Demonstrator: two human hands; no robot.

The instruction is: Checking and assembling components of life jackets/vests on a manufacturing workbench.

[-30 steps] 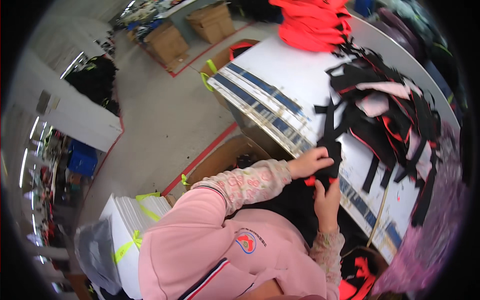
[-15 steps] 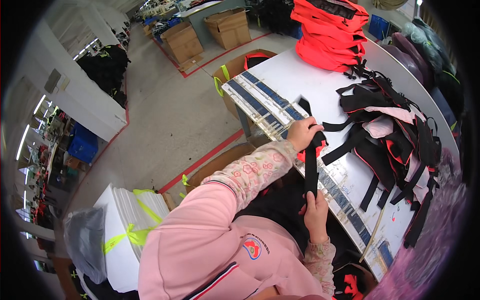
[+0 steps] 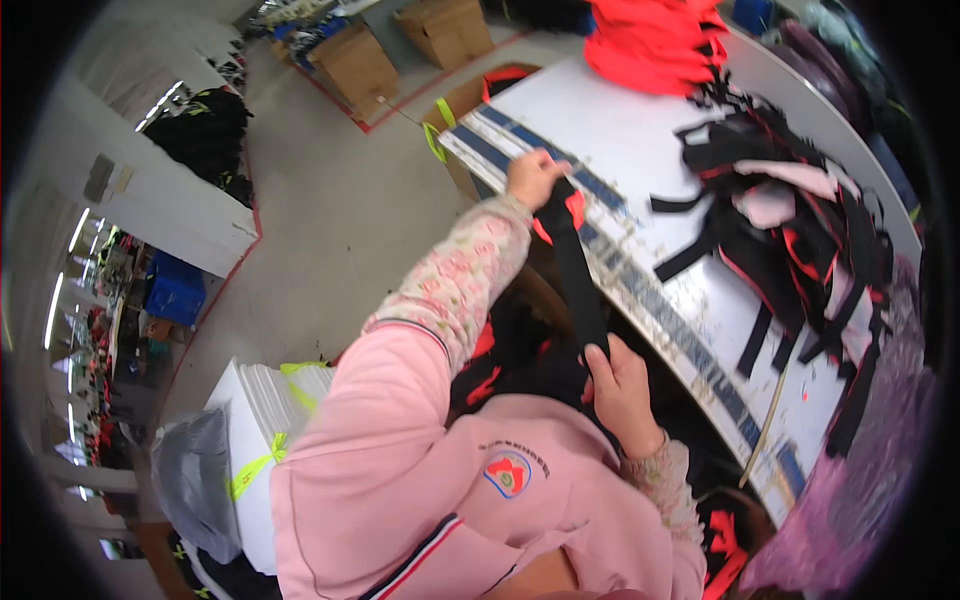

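Note:
A wide black strap [image 3: 577, 275] runs taut between my two hands along the near edge of the white table [image 3: 560, 100]. My left hand [image 3: 537, 178] pinches its far end, where a bright orange-red fabric piece [image 3: 574, 208] shows beside the strap. Nearer my body, my right hand [image 3: 625, 390] grips the other end with the thumb on top. Part of the strap below that thumb is hidden. To the right, on the table, lies a loose pile of black strapped pieces [image 3: 760, 250] with pink and red parts.
An orange-red fabric stack [image 3: 650, 50] stands at the table's far end. A thin stick [image 3: 765, 425] crosses its near edge. Purple plastic film [image 3: 850, 520] hangs at the right. White sheets tied with yellow-green ribbon [image 3: 250, 450] are at my left. Cardboard boxes [image 3: 355, 70] stand farther off.
My left hand has swung left and away from me with the strap's far end, off the tabletop. The stretch between my hands is longer. The view has shifted slightly.

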